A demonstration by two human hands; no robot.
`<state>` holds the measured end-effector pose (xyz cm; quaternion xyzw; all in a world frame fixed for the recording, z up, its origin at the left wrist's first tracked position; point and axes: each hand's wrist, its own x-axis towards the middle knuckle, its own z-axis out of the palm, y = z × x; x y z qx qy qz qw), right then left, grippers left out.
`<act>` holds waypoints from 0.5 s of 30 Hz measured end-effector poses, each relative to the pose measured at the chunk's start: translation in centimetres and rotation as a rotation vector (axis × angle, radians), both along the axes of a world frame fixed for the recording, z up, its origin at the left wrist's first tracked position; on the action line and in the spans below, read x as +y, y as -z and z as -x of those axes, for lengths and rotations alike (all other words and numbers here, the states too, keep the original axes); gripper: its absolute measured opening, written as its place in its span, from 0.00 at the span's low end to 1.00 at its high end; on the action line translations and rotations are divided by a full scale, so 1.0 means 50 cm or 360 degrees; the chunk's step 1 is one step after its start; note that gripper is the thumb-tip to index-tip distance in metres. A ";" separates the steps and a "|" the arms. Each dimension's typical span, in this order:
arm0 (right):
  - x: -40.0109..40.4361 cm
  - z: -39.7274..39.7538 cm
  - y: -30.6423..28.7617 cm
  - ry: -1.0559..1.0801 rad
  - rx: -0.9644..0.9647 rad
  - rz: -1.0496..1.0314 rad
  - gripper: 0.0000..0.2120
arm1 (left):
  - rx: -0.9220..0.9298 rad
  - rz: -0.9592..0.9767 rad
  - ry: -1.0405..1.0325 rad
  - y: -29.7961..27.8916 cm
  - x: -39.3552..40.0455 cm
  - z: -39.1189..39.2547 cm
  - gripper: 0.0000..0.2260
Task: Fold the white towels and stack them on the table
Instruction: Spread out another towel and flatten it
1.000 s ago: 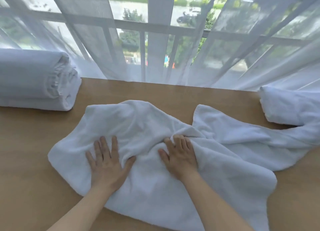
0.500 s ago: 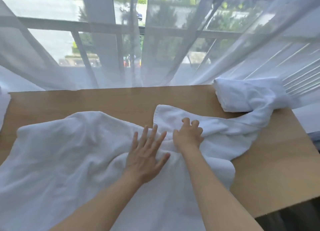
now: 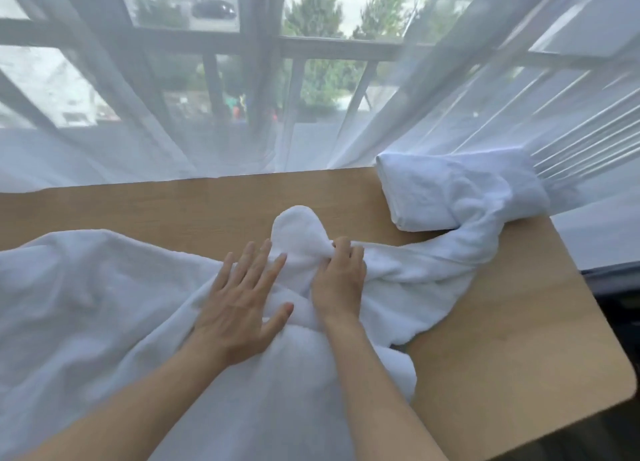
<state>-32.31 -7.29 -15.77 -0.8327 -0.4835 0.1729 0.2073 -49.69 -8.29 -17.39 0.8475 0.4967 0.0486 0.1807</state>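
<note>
A large white towel (image 3: 104, 305) lies crumpled across the wooden table (image 3: 519, 339), one end trailing right toward a folded white towel (image 3: 433, 190) at the table's far right corner. My left hand (image 3: 242, 301) rests flat on the crumpled towel with its fingers spread. Just to its right, my right hand (image 3: 341, 277) grips a bunched fold of the same towel, and a rounded hump of cloth stands up above the fingers.
Sheer white curtains (image 3: 450, 97) hang behind the table's far edge, in front of a window with a railing. The table's right edge and rounded near right corner (image 3: 620, 391) are in view, with a dark gap beyond.
The view has swung to the right, so the rolled towels on the left are out of sight. Both hands slid right along the towel; my right hand went from flat to gripping a fold.
</note>
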 end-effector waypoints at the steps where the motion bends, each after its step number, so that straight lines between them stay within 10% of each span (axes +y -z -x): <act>1: -0.002 -0.020 -0.016 0.0053 0.0107 -0.0147 0.15 | -0.0045 -0.0003 0.0008 -0.003 0.000 0.001 0.34; 15: 0.115 -0.398 -0.317 0.0707 -0.0411 -0.1797 0.17 | 0.0043 -0.0053 0.0205 0.006 -0.018 -0.058 0.33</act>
